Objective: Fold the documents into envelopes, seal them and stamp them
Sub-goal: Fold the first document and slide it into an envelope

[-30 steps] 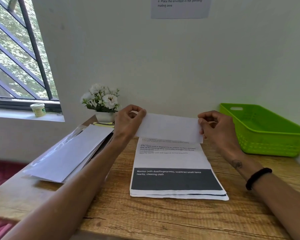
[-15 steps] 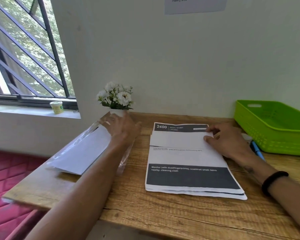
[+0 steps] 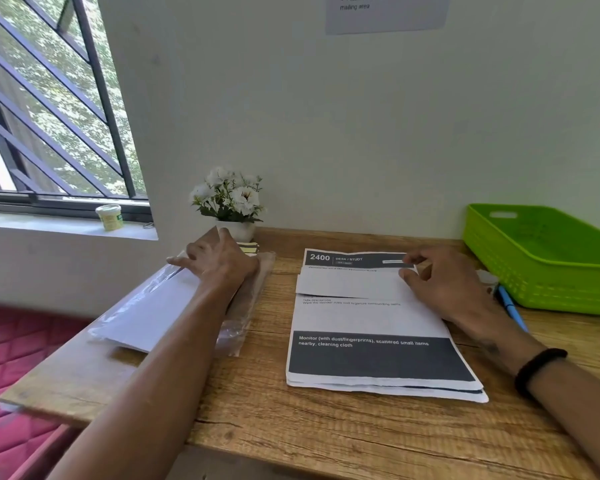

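- Wooden desk against a pale wall, barred window at ten o'clock.
- Green basket sits at three o'clock; a blue pen lies just beside its front edge.
- Stack of printed documents lies at centre, a folded white sheet resting across its upper part.
- Pile of envelopes in a clear plastic sleeve lies at nine o'clock.
- Left hand rests on the pile's far end, fingers spread and relaxed (holding nothing).
- Right hand has its curled fingers on the folded sheet's right end; a firm pinch cannot be told.
- Small pot of white flowers stands at twelve o'clock.
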Motion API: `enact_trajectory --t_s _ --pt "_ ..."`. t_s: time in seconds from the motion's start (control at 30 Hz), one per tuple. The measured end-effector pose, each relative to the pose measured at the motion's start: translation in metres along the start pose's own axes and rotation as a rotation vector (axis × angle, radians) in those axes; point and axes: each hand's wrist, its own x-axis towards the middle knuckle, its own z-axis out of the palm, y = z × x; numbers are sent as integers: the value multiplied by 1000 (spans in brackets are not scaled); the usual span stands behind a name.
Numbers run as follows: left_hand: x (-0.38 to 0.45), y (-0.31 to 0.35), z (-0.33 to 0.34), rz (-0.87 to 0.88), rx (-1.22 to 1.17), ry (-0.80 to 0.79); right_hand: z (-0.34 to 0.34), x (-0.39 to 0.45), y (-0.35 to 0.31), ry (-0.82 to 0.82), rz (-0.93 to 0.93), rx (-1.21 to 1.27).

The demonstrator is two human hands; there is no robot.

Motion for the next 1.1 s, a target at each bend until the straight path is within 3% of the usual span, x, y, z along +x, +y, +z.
enact_trajectory --t_s 0.2,0.53,0.6,0.7,0.8,0.9,1.1 --pt "-2 6 -5 79 -59 125 1 -2 -3 13 -26 20" --pt "-46 50 3 523 -235 248 -6 -8 -26 52 8 177" --pt "-57 58 7 698 -281 239 -7 -8 -29 14 66 307" --pt "-77 69 16 935 -299 219 -8 -6 -36 -79 217 706" --pt "-92 77 26 1086 -266 222 -11 -5 -33 -195 325 906" --pt "-93 78 28 1136 -250 211 -10 -5 -26 -222 374 954" --pt "-78 68 29 1072 -217 143 -15 -1 -24 -205 422 1148"
